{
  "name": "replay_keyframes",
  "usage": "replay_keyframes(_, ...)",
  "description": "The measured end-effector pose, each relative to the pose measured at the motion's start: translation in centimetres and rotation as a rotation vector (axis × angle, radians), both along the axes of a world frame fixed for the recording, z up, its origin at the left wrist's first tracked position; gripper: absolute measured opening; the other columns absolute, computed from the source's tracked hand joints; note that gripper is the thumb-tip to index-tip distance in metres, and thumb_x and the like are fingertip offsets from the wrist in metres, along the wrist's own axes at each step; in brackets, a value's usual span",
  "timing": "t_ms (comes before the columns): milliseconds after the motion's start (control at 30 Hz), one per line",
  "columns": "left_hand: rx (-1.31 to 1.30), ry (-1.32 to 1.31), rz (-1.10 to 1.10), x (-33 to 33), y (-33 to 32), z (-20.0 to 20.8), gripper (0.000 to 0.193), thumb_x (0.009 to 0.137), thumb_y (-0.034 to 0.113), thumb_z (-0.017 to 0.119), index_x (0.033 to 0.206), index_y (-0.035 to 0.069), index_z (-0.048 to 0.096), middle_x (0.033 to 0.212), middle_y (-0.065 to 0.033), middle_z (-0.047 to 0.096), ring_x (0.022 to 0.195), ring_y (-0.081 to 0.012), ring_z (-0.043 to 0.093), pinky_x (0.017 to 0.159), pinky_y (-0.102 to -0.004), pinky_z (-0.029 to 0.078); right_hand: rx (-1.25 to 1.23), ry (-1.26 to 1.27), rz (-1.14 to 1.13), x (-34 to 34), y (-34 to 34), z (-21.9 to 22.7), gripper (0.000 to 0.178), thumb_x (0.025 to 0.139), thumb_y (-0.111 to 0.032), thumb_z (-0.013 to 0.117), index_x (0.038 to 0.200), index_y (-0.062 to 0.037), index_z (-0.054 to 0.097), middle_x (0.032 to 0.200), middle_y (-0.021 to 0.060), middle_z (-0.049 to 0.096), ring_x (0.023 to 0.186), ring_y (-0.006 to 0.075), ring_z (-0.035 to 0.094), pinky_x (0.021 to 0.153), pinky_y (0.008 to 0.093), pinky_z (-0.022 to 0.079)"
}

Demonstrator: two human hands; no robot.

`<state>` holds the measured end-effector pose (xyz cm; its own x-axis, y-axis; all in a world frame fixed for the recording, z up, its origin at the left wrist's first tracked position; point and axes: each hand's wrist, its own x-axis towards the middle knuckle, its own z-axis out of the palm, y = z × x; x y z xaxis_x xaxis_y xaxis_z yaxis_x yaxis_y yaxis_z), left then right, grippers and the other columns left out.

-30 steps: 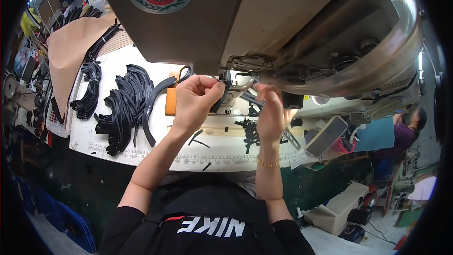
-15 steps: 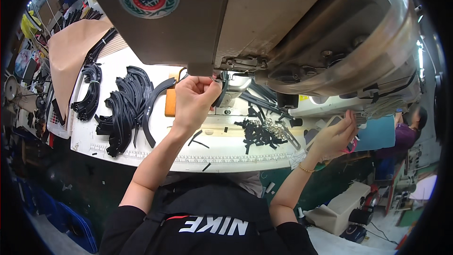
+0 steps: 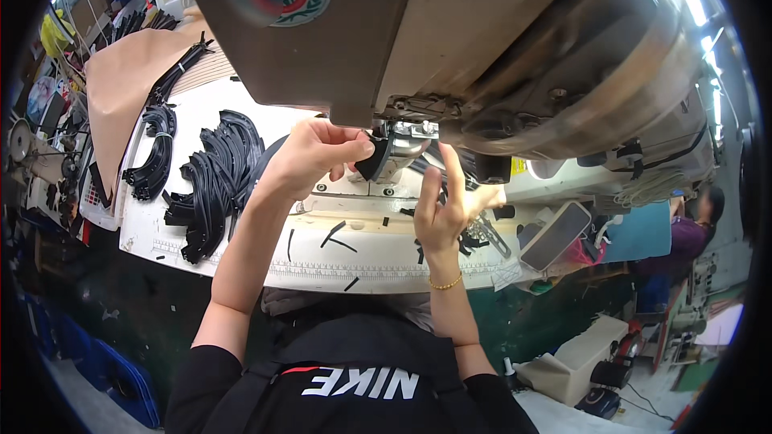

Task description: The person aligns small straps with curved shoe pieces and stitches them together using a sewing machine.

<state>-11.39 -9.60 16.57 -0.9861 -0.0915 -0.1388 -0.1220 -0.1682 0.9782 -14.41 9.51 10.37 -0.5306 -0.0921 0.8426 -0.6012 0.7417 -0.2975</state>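
My left hand is closed in a pinch at the end of the sewing machine's narrow work arm. From its fingertips a dark curved strip runs against that arm, part of it hidden by the hand. Just right of the arm, my right hand is open, its fingers apart and the index finger stretched up toward the needle area. Nothing shows in it. Above both hands looms the grey sewing machine head.
Left on the white table lie a pile of black curved strips and a tied bundle. Black offcuts are scattered near the ruler tape. A phone lies at right. Another person is farther right.
My right hand has come left from beside the phone to the machine's work arm. My left hand has shifted slightly left, still pinching the strip.
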Motion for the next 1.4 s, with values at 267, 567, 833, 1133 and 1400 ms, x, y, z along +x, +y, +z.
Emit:
replay_keyframes(267, 0.188, 0.104, 0.121, -1.3, 0.2, -1.5, 0.008, 0.075, 0.005, 0.066, 0.07, 0.001, 0.063, 0.058, -0.0011, 0.052, 0.046, -0.004, 0.041, 0.04, -0.0189, 0.027, -0.118, -0.012, -0.01, 0.6, 1.1, 0.0, 0.028, 0.084, -0.025, 0.055, 0.104, -0.0078, 0.066, 0.09, 0.0102, 0.046, 0.084, 0.0234, 0.03, 0.079, 0.034, 0.026)
replay_keyframes(567, 0.162, 0.091, 0.416, -3.1, 1.5, -1.0, 0.005, 0.081, 0.004, 0.055, 0.077, 0.001, 0.057, 0.065, -0.0048, 0.052, 0.051, -0.0066, 0.045, 0.042, -0.0197, 0.034, -0.23, -0.089, 0.019, 0.6, 1.4, -0.5, 0.029, 0.079, -0.024, 0.062, 0.101, -0.0065, 0.066, 0.1, 0.0123, 0.045, 0.097, 0.0261, 0.038, 0.085, 0.0372, 0.031)
replay_keyframes(833, 0.144, 0.191, 0.392, -5.9, -0.3, 2.1, 0.006, 0.082, 0.008, 0.057, 0.081, 0.002, 0.059, 0.067, -0.0045, 0.055, 0.055, -0.0074, 0.049, 0.046, -0.0209, 0.04, -0.315, -0.125, 0.027, 0.3, 2.9, -0.8, 0.022, 0.086, -0.016, 0.052, 0.097, -0.0003, 0.063, 0.096, 0.0096, 0.05, 0.098, 0.0215, 0.044, 0.088, 0.034, 0.034)
replay_keyframes(1133, -0.122, 0.268, 0.028, -10.0, -6.6, 3.5, 0.008, 0.081, 0.011, 0.059, 0.083, 0.003, 0.063, 0.068, -0.0028, 0.058, 0.057, -0.0076, 0.053, 0.05, -0.0214, 0.043, -0.359, -0.213, 0.097, 0.7, 3.1, -1.4, 0.032, 0.094, -0.017, 0.039, 0.091, 0.0046, 0.061, 0.092, 0.0089, 0.051, 0.087, 0.0161, 0.048, 0.078, 0.0264, 0.037)
replay_keyframes(1400, -0.68, 0.077, 0.248, -8.1, -11.0, -11.4, 0.015, 0.076, 0.012, 0.065, 0.076, -0.002, 0.063, 0.067, -0.013, 0.061, 0.062, -0.0222, 0.058, 0.06, -0.0332, 0.048, -0.341, -0.323, 0.167, 1.1, 2.8, -1.5, 0.035, 0.094, -0.018, 0.036, 0.089, 0.0057, 0.061, 0.092, 0.0097, 0.051, 0.087, 0.0171, 0.048, 0.08, 0.0281, 0.037)
